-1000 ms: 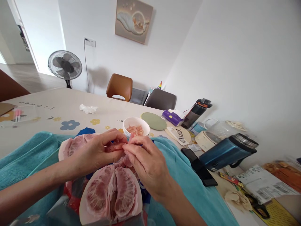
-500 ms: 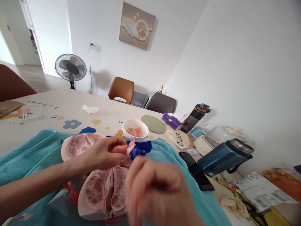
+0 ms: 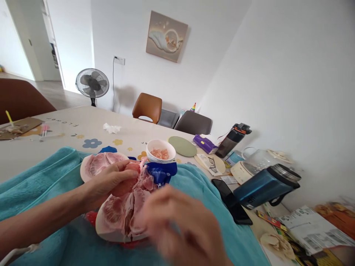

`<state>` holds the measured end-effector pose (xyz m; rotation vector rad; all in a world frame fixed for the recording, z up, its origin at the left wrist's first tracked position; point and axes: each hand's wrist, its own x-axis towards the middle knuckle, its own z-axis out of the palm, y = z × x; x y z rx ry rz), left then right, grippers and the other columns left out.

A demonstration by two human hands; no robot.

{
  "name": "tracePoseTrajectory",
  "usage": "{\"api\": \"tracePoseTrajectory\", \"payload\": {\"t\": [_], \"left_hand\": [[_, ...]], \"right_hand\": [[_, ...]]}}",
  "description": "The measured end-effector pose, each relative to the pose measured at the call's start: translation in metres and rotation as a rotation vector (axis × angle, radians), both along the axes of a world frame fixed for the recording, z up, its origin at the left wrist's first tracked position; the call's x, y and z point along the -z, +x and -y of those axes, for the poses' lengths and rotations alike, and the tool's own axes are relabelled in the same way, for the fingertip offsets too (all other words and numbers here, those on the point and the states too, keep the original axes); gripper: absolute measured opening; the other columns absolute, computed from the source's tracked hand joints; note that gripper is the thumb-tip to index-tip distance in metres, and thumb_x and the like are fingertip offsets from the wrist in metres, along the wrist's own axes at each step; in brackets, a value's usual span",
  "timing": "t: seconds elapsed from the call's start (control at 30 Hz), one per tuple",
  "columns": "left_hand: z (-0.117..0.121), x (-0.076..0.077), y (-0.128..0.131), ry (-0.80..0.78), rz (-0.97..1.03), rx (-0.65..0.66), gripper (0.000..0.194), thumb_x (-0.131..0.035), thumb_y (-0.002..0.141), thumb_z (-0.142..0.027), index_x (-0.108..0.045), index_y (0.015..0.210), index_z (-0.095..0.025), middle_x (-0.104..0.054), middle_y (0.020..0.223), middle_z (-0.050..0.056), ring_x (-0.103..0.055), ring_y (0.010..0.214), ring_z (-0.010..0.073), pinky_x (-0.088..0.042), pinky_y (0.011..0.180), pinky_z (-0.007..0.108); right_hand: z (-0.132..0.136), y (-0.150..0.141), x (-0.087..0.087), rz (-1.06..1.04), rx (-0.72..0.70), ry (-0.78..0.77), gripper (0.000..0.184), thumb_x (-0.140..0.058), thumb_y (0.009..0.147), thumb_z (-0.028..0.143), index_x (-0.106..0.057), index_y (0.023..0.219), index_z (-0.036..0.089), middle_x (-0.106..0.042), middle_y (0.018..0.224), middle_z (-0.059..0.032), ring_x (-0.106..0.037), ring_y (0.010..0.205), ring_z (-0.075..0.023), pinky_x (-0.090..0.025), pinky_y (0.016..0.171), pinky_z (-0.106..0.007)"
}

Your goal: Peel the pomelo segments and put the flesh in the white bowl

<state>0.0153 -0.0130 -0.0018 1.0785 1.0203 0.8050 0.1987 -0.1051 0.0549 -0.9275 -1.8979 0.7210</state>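
Observation:
My left hand (image 3: 108, 180) is closed around a chunk of pink pomelo flesh (image 3: 126, 186), thumb on top. It sits between two cut pomelo pieces with thick pale rind: a rear one (image 3: 91, 166) and a nearer one (image 3: 113, 218) with hollowed segments. Torn membrane (image 3: 146, 181) lies just right of the held flesh. Nearer the camera, my right hand (image 3: 183, 225) hovers right of the front piece, its fingers smeared by motion. Beyond the fruit, a white bowl (image 3: 172, 153) contains peeled pomelo pulp (image 3: 160, 153).
A teal towel (image 3: 194, 184) and blue packaging (image 3: 162, 171) lie under and beside the fruit. Along the right stand a blue tumbler (image 3: 264, 186), a black phone (image 3: 231, 201), a dark bottle (image 3: 233, 140) and a purple tissue pack (image 3: 204, 143). Crumpled tissue (image 3: 111, 128) lies farther back.
My left hand has lowered and shifted left with the flesh, now gripping a larger-looking chunk. My right hand has moved slightly down and left, still blurred. The view has shifted a little.

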Motion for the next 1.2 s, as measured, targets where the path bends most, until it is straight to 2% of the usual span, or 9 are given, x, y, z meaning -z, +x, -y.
{"api": "tracePoseTrajectory", "payload": {"t": [0.07,0.13,0.23,0.33,0.47,0.67,0.87,1.03,1.2], "left_hand": [[0.002,-0.001,0.002,0.103,-0.106,-0.019,0.026,-0.068,0.071,-0.028,-0.063,0.095,-0.022,-0.064,0.074,-0.002,-0.062,0.069,0.0167,-0.046,0.057,0.023],[0.002,0.001,0.003,0.218,-0.174,-0.034,0.033,-0.067,0.071,-0.026,-0.063,0.104,-0.022,-0.068,0.082,-0.001,-0.066,0.079,0.0198,-0.049,0.064,0.025],[0.0,0.011,0.003,0.347,-0.127,-0.008,0.028,-0.068,0.074,-0.028,-0.064,0.102,-0.023,-0.071,0.088,0.0,-0.068,0.087,0.0213,-0.053,0.073,0.028],[-0.003,0.023,0.0,0.448,-0.104,-0.015,0.032,-0.07,0.076,-0.034,-0.064,0.104,-0.022,-0.073,0.098,0.004,-0.068,0.097,0.0235,-0.054,0.083,0.032],[-0.007,0.033,-0.004,0.637,-0.237,-0.088,0.032,-0.065,0.081,-0.039,-0.064,0.108,-0.021,-0.07,0.105,0.007,-0.066,0.102,0.0248,-0.052,0.087,0.035],[-0.008,0.037,-0.008,0.864,-0.452,-0.166,0.023,-0.059,0.085,-0.031,-0.066,0.105,-0.021,-0.067,0.105,0.008,-0.064,0.098,0.0231,-0.05,0.085,0.035],[-0.001,0.027,-0.001,0.637,-0.181,-0.165,0.029,-0.064,0.082,-0.035,-0.066,0.106,-0.018,-0.069,0.103,0.008,-0.064,0.099,0.024,-0.052,0.083,0.034],[0.002,0.021,-0.005,0.309,0.067,-0.109,0.028,-0.071,0.077,-0.037,-0.069,0.1,-0.02,-0.068,0.079,0.0,-0.061,0.07,0.0153,-0.047,0.058,0.024],[-0.006,0.02,-0.012,0.076,0.315,-0.008,0.015,-0.073,0.076,-0.03,-0.072,0.087,-0.019,-0.07,0.08,0.002,-0.064,0.075,0.015,-0.051,0.069,0.024]], "right_hand": [[-0.025,-0.007,0.014,-0.033,0.219,-0.139,0.016,-0.057,0.087,0.025,-0.072,0.082,0.024,-0.073,0.081,0.0006,-0.065,0.074,-0.0134,-0.052,0.07,-0.023],[-0.05,-0.013,0.033,-0.107,0.32,-0.217,0.018,-0.058,0.086,0.031,-0.071,0.087,0.019,-0.072,0.086,-0.0021,-0.064,0.075,-0.0144,-0.051,0.07,-0.025],[-0.075,-0.018,0.054,-0.222,0.274,-0.385,0.023,-0.064,0.08,0.036,-0.071,0.089,0.016,-0.07,0.084,-0.0026,-0.06,0.068,-0.0138,-0.049,0.059,-0.023],[-0.085,-0.019,0.062,-0.286,0.2,-0.489,0.021,-0.064,0.078,0.034,-0.071,0.086,0.015,-0.066,0.073,0.0001,-0.055,0.058,-0.0116,-0.045,0.051,-0.022],[-0.091,-0.023,0.064,-0.21,0.162,-0.413,0.017,-0.059,0.079,0.03,-0.069,0.076,0.016,-0.063,0.068,0.0012,-0.056,0.063,-0.0128,-0.045,0.059,-0.023],[-0.093,-0.037,0.069,-0.017,0.345,-0.102,0.018,-0.05,0.08,0.027,-0.059,0.067,0.018,-0.058,0.068,0.0015,-0.05,0.064,-0.0116,-0.04,0.062,-0.023],[-0.09,-0.046,0.072,-0.315,0.372,-0.305,0.015,-0.054,0.076,0.03,-0.06,0.069,0.018,-0.057,0.063,0.0029,-0.048,0.057,-0.0108,-0.04,0.055,-0.023],[-0.085,-0.048,0.062,-0.649,0.221,-0.596,0.013,-0.063,0.071,0.031,-0.061,0.071,0.018,-0.058,0.057,0.0035,-0.053,0.049,-0.0108,-0.041,0.046,-0.021],[-0.083,-0.046,0.055,-0.722,0.121,-0.625,0.013,-0.067,0.07,0.028,-0.062,0.067,0.017,-0.058,0.051,0.0032,-0.052,0.044,-0.009,-0.045,0.045,-0.02]]}}
